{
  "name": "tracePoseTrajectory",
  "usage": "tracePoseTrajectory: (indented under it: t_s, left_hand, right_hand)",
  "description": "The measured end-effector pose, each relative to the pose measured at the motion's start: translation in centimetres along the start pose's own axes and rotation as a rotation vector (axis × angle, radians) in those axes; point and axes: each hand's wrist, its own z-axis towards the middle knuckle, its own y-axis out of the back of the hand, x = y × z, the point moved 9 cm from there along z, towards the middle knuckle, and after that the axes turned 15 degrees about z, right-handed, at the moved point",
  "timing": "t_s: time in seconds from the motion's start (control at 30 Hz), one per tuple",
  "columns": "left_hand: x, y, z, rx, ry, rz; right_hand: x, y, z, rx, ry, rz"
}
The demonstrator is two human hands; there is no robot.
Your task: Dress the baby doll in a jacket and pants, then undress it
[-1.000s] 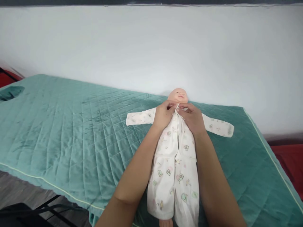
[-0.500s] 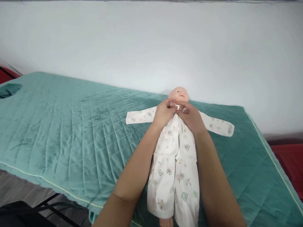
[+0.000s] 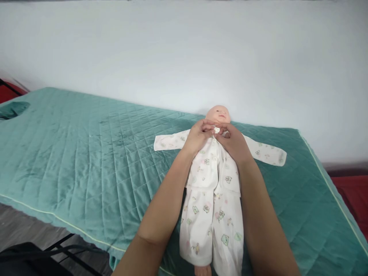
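A baby doll (image 3: 217, 114) lies on its back, its head toward the wall. It wears a white printed shirt (image 3: 204, 168) and matching pants (image 3: 198, 226); both sleeves spread outward and one foot shows below a pant leg. At the doll's neck, my left hand (image 3: 199, 134) pinches one side of the shirt's front edge. My right hand (image 3: 232, 140) pinches the other side, close beside it. Between the fingertips a pale button (image 3: 217, 130) shows at the collar. Another button sits lower on the shirt front, which hangs slightly parted toward the hem.
A green quilted cover (image 3: 86, 153) spreads over the bed, with a hole at its left end. A white wall (image 3: 172, 53) stands behind. Red items (image 3: 349, 191) show at the right edge, and a black object (image 3: 28, 260) is at lower left.
The collar button shows more plainly between the fingertips now. Both hands stay at the doll's neck with only slight finger movement; the view has shifted a little.
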Motion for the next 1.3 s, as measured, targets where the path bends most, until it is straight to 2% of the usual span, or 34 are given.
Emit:
tracePoseTrajectory:
  t_s: [0.17, 0.4, 0.63, 0.73, 0.9, 1.07, 1.2, 1.3]
  left_hand:
    - [0.0, -0.2, 0.0, 0.022, -0.011, 0.052]
    - [-0.4, 0.3, 0.2, -0.090, -0.060, 0.308]
    - [-0.1, 0.7, 0.8, -0.158, -0.098, 0.432]
    - [-0.4, 0.7, 0.6, -0.159, -0.118, 0.391]
    - [-2.4, 1.2, -1.6, -0.268, -0.204, 0.406]
    - [-3.5, 0.6, -4.2, -0.217, -0.227, 0.489]
    - [-3.5, 0.1, -5.3, -0.137, -0.233, 0.512]
    - [-3.7, -0.3, -5.7, -0.096, -0.299, 0.594]
  right_hand:
    - [0.4, 0.0, -0.1, -0.007, 0.012, -0.003]
    - [0.2, 0.1, -0.1, -0.007, -0.007, 0.065]
    - [-0.2, 0.3, -0.2, -0.035, -0.022, 0.067]
    - [0.5, 0.6, -0.5, -0.080, 0.063, -0.029]
    - [1.9, 0.9, -2.6, -0.135, 0.221, -0.109]
    - [4.0, 1.3, -6.8, -0.267, 0.325, -0.169]
    - [3.5, 0.5, -8.3, -0.262, 0.275, -0.186]
    - [2.1, 0.9, -8.1, -0.287, 0.196, -0.134]
